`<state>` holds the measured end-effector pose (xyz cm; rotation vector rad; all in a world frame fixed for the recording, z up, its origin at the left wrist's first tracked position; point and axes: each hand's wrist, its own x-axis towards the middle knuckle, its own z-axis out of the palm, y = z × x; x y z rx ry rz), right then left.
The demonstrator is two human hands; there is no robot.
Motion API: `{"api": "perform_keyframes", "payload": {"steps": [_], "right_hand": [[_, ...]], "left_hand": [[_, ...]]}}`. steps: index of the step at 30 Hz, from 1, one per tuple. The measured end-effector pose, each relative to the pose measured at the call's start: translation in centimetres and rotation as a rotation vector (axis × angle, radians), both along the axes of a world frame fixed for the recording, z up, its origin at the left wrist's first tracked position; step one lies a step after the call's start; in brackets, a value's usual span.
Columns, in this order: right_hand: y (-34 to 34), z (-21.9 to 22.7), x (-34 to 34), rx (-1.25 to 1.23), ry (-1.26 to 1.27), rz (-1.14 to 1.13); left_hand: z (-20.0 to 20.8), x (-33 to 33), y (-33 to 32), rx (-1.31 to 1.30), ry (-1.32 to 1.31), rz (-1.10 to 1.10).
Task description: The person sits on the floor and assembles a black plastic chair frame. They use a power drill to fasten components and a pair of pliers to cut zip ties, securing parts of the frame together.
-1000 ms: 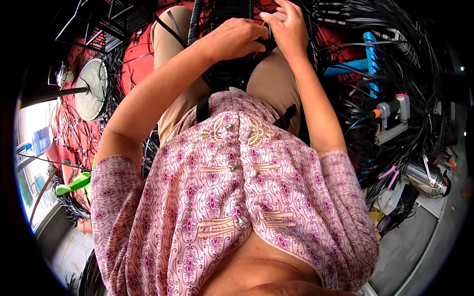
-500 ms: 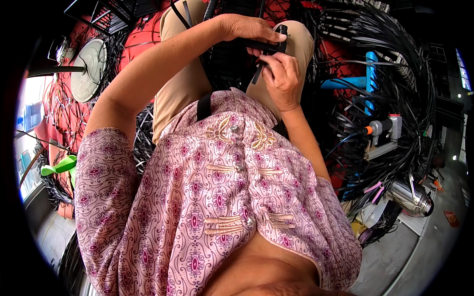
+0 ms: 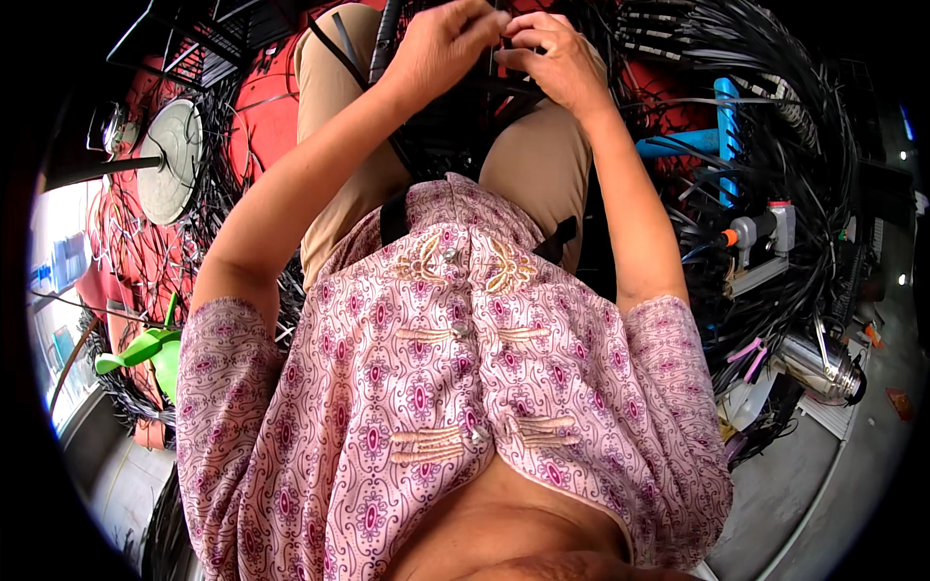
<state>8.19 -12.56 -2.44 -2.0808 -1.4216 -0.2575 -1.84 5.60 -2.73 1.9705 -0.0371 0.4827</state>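
Both hands are close together at the top, above a dark framework (image 3: 455, 121) between my knees. My left hand (image 3: 448, 46) is closed, thumb and fingers pressed together near the fingertips of the other hand. My right hand (image 3: 560, 66) comes in from the right with curled fingers and its thumb pointing left, nearly touching the left fingertips. What lies between the fingertips is too dark and small to make out. A black bar (image 3: 386, 39) stands just left of my left hand, beside my knee, with a loose black strip (image 3: 339, 44) nearby.
Heaps of black strips (image 3: 814, 194) fill the right side, around blue pipes (image 3: 727, 145), a grey tool with an orange tip (image 3: 760, 229), pink-handled scissors (image 3: 746, 360) and a metal flask (image 3: 819, 368). At left are a round grey lid (image 3: 172, 169), a green plastic thing (image 3: 145, 351) and a black rack (image 3: 189, 44).
Both hands have moved up and away from me. The black piece seen in them earlier no longer shows clearly. My right forearm has swung outward and straightened.
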Motion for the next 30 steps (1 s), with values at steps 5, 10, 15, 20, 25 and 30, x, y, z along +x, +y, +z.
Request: {"api": "perform_keyframes", "payload": {"steps": [5, 10, 15, 20, 25, 30], "right_hand": [[0.9, -2.8, 2.4, -0.019, 0.306, 0.045], [1.9, -4.4, 3.4, -0.123, 0.276, 0.050], [2.0, -5.8, 3.1, 0.006, 0.311, -0.140], [0.8, -3.1, -0.8, 0.475, 0.232, -0.346], [-2.4, -1.5, -6.7, 0.578, 0.252, -0.445], [-3.6, -2.6, -9.6, 0.336, 0.019, -0.401]], "left_hand": [[0.0, -2.0, -1.3, 0.686, -0.425, -0.207], [-0.1, -2.1, -1.5, 0.735, -0.455, -0.228], [0.1, -1.6, -1.5, 0.718, -0.355, -0.280], [-0.1, 0.0, -0.4, 0.478, 0.018, -0.431], [0.4, 1.9, 1.2, 0.095, 0.445, -0.670], [2.2, 1.7, 0.7, -0.150, 0.707, -0.666]]}}
